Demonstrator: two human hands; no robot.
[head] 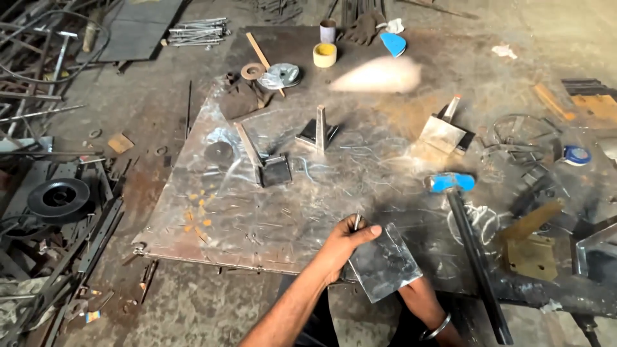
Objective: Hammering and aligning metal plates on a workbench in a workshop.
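A small square steel plate (384, 265) is held low in front of me, tilted, over the near edge of a big scratched steel sheet (257, 212) on the floor. My left hand (349, 243) grips its upper left edge, thumb on top. My right hand (419, 297), with a metal bangle at the wrist, holds it from below and is mostly hidden by it. Right beside the plate lies a hammer (453, 183) with a blue head and a long black handle.
Three welded pieces, each a square base with an upright bar, stand on the sheet (275, 169) (318, 132) (443, 132). A pale blurred shape (379, 74) moves at the back. Tape rolls (324, 54), a grinding disc (252, 71) and scrap metal (61, 199) lie around.
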